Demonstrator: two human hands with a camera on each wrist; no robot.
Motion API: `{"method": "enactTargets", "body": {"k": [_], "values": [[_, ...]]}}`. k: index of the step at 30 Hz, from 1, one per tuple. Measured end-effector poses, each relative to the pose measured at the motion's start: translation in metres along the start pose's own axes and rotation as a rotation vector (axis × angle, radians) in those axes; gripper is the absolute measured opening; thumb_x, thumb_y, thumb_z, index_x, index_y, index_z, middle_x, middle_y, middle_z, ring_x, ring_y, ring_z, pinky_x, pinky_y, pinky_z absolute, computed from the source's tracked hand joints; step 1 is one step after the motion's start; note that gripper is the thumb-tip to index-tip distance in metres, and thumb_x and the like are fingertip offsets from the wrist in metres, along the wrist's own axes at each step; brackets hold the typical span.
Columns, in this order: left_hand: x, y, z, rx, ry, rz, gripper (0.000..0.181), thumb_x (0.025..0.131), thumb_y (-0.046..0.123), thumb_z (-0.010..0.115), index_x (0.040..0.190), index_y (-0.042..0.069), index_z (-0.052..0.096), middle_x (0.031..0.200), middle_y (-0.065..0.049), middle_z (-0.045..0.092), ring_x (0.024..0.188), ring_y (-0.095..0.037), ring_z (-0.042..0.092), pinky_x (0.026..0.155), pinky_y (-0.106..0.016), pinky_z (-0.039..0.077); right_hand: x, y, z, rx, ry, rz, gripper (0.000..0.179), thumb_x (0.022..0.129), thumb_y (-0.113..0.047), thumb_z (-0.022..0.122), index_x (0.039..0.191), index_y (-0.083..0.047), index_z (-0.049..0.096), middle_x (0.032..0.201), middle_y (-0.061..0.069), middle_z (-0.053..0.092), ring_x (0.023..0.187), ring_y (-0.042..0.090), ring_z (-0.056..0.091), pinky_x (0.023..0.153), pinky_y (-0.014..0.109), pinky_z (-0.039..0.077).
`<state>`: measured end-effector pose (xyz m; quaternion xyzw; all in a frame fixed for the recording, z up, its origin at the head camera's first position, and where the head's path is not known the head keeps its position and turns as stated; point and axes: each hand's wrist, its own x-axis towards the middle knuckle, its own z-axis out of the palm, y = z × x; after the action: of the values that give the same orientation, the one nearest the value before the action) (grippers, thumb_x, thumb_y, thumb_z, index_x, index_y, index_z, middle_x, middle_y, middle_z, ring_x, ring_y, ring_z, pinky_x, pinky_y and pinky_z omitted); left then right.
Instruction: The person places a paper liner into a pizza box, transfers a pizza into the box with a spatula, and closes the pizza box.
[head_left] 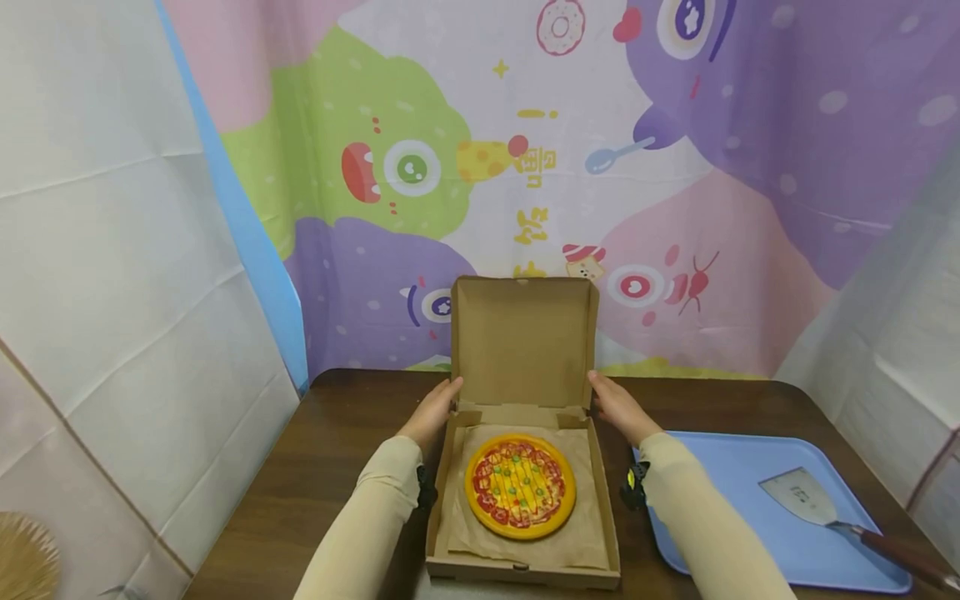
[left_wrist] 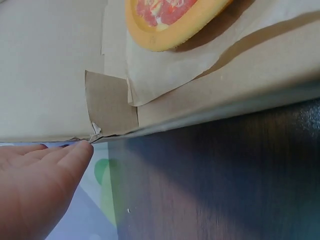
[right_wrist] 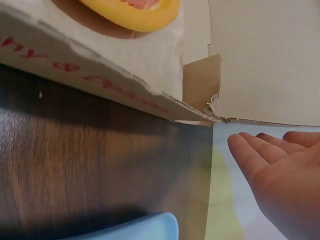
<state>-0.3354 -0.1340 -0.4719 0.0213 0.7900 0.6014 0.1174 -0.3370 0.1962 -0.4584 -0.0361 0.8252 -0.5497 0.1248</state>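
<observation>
An opened cardboard pizza box (head_left: pixel 522 575) stands on the table with its lid (head_left: pixel 525 342) raised upright at the back. Inside, a round pizza (head_left: pixel 520 486) with a yellow crust, red topping and green bits lies on brown paper (head_left: pixel 585 542). My left hand (head_left: pixel 435 410) is at the lower left edge of the lid, its straight fingers right at the cardboard in the left wrist view. On the other side, my right hand (head_left: pixel 621 408) has its fingers extended beside the lid's right edge. In the right wrist view a narrow gap shows between the fingertips (right_wrist: pixel 235 140) and the box.
To the right, a blue tray (head_left: pixel 720 508) carries a metal spatula (head_left: pixel 802 496) with a dark wooden handle. A printed cartoon curtain (head_left: pixel 420 100) hangs behind the dark wooden table (head_left: pixel 300 500). Something woven and straw-coloured (head_left: pixel 26 554) shows at the lower left.
</observation>
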Motion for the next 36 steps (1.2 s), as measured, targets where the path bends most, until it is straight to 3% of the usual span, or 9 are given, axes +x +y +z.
{"method": "enactTargets", "body": {"k": [13,18,25,36], "values": [[0.001,0.002,0.003,0.017,0.002,0.026,0.074,0.103,0.047,0.035,0.155,-0.003,0.016,0.161,-0.024,0.016,0.147,-0.042,0.022,0.117,-0.055,0.025,0.001,-0.001,0.006,0.09,-0.026,0.013,0.075,0.105,-0.051,0.024,0.156,0.0,0.003,0.161,0.028,0.001,0.142,0.053,0.021,0.116,0.055,0.028],[0.002,0.002,0.002,0.024,-0.001,0.052,0.074,0.104,0.047,0.035,0.154,-0.003,0.017,0.161,-0.024,0.015,0.146,-0.044,0.023,0.117,-0.057,0.025,-0.001,-0.003,0.004,0.117,-0.018,0.028,0.08,0.103,-0.055,0.025,0.156,0.001,0.001,0.16,0.031,0.006,0.141,0.052,0.025,0.115,0.053,0.031],[-0.004,0.006,0.004,-0.001,0.01,0.06,0.072,0.104,0.048,0.031,0.154,-0.002,0.02,0.16,-0.024,0.019,0.142,-0.049,0.027,0.117,-0.058,0.023,-0.005,-0.005,0.002,0.167,-0.003,0.039,0.08,0.104,-0.055,0.023,0.155,0.002,0.001,0.158,0.033,0.013,0.14,0.05,0.03,0.113,0.051,0.035],[-0.013,0.01,0.003,-0.097,-0.003,0.044,0.078,0.104,0.054,0.021,0.155,-0.004,0.012,0.157,-0.034,0.016,0.142,-0.051,0.024,0.117,-0.058,0.021,-0.019,-0.002,-0.005,0.205,-0.061,-0.034,0.081,0.103,-0.056,0.016,0.155,0.005,0.002,0.158,0.035,0.008,0.139,0.052,0.029,0.114,0.056,0.031]]}}
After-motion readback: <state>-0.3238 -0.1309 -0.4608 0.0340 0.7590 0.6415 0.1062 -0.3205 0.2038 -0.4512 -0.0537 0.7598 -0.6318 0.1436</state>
